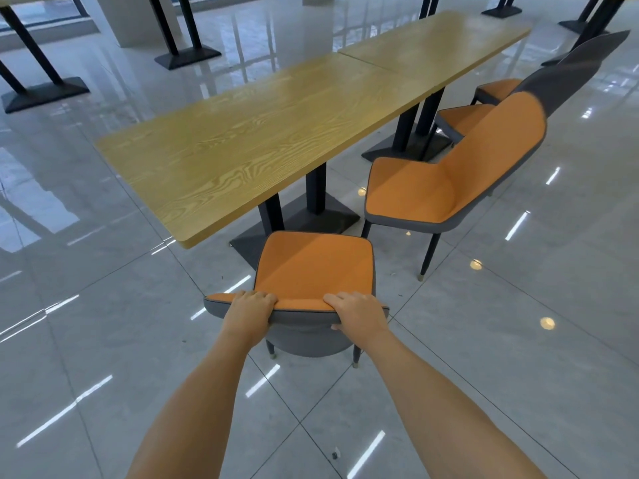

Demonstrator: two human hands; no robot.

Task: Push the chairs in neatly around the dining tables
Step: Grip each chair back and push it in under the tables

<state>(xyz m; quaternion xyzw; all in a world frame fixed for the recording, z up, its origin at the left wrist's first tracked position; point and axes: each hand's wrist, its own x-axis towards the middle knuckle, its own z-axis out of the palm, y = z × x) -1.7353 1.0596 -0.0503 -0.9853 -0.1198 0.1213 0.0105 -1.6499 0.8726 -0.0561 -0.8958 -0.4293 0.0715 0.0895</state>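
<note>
Left hand (251, 310): curled over the top edge of the near chair (313, 267) backrest, fingers on the orange side.
Right hand (359, 311): gripping the same edge further right, thumb under the grey back.
Near chair: at the near end of the wooden table (249, 143), seat front just beside the tabletop edge.
Second chair (439, 188): right of the table, angled, standing apart from it.
Far chairs (484, 105): partly tucked under the far table (435, 46).
</note>
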